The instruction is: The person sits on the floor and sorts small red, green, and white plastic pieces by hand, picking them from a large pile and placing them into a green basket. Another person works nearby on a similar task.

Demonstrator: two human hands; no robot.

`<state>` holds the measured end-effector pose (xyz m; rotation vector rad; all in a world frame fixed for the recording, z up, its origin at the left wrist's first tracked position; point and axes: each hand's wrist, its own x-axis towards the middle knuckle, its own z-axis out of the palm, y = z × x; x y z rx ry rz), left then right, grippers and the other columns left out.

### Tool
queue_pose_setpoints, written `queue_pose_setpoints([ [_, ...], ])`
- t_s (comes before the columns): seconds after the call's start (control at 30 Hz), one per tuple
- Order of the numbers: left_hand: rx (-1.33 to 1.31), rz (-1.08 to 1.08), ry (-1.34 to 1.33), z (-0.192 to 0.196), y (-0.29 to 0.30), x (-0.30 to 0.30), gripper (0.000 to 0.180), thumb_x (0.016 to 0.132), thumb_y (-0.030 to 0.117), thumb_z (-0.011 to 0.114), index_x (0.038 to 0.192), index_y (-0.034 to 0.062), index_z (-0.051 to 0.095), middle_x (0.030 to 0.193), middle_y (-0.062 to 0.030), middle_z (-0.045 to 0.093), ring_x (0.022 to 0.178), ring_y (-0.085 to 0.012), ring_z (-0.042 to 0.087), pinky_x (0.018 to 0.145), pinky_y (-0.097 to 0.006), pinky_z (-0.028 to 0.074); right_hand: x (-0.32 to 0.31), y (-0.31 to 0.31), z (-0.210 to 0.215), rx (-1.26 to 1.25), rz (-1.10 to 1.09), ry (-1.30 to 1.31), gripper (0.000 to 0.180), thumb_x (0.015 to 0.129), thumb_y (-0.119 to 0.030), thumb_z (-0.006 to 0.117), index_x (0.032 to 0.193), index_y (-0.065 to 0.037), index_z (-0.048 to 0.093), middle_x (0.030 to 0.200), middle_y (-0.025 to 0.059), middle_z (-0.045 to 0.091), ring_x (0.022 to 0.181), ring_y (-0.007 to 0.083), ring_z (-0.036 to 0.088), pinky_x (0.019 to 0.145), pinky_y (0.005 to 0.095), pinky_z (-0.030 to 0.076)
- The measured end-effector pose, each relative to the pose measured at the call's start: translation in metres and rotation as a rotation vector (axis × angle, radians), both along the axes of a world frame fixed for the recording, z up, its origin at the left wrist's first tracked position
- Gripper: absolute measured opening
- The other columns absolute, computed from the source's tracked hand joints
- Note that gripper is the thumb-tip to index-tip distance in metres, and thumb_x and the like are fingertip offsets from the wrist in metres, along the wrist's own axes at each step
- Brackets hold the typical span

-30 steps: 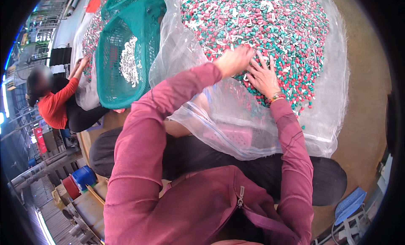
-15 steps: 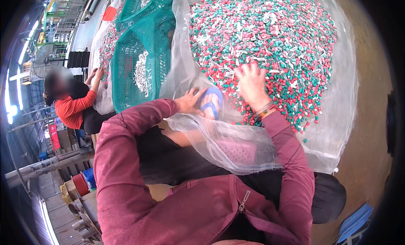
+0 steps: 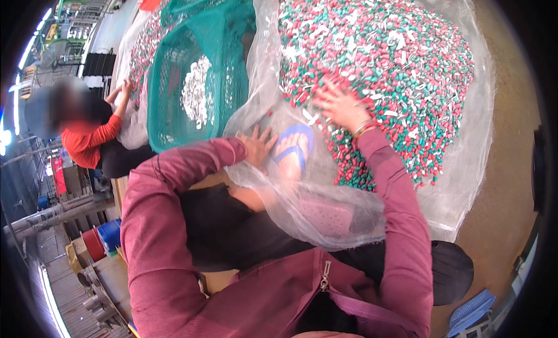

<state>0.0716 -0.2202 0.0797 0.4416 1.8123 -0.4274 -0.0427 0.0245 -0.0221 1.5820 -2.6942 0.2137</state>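
Head view: 1 camera looking down on a person in a maroon top, seated at a heap on the floor.
Heap: a wide pile of small red, green and white plastic pieces [image 3: 395,64] lying on a clear plastic sheet [image 3: 465,181], filling the upper right.
Right hand [image 3: 343,105]: flat on the near edge of the pile, fingers spread apart, palm down among the pieces, clamped on nothing.
Left hand [image 3: 256,146]: open, fingers splayed, resting on the bunched sheet just left of a blue sandal [image 3: 293,152] that shows through the plastic; well short of the pile.
Hands to each other: apart, the sandal between them.
Left side: a green mesh basket [image 3: 197,82] with white pieces inside.
Far left: another person in a red top [image 3: 87,143], hand on a second pile.
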Motion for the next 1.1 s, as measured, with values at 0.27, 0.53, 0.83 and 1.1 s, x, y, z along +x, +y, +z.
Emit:
queue_pose_setpoints([
  [0.27,0.122,-0.015,0.029,0.003,0.007,-0.009,0.098,0.064,0.056,0.071,0.134,0.0025,0.030,0.135,-0.0264,0.031,0.123,-0.0453,0.035,0.089,-0.056,0.042,-0.045,0.079,0.059,0.247,-0.254,0.105,0.043,0.086,-0.031,0.052,0.127,-0.041,0.044,0.143,-0.0072,0.030,0.138,0.0227,0.012,0.087,0.0460,0.049],
  [0.53,0.967,0.049,0.692,-0.003,0.091,-0.059,0.029,0.077,0.016,0.058,0.103,0.0029,0.056,0.099,-0.0180,0.057,0.090,-0.0311,0.060,0.072,-0.037,0.052,-0.076,0.122,0.114,-0.053,-0.166,-0.354,0.053,0.079,-0.017,0.064,0.129,-0.025,0.050,0.140,0.0053,0.037,0.132,0.0290,0.030,0.106,0.0466,0.031],
  [0.83,0.995,0.223,1.031,-0.072,0.181,-0.046,0.081,0.071,0.039,0.069,0.140,0.0334,0.027,0.149,-0.0208,0.003,0.135,-0.0466,-0.002,0.101,-0.068,0.005,0.030,0.143,0.086,-0.333,-0.724,-0.117,0.082,0.074,-0.047,0.066,0.142,-0.024,0.027,0.149,0.0148,0.013,0.137,0.0386,0.006,0.100,0.0690,0.007],
  [1.1,0.700,0.736,1.134,-0.082,0.195,-0.100,0.090,0.059,0.005,0.067,0.134,0.0419,0.036,0.147,-0.0248,-0.005,0.133,-0.0514,-0.012,0.092,-0.076,0.010,0.007,0.132,0.026,-0.290,-0.822,-0.184,0.087,0.056,-0.038,0.081,0.131,-0.045,0.038,0.149,0.0198,0.003,0.134,0.0483,-0.002,0.096,0.0736,0.006],
])
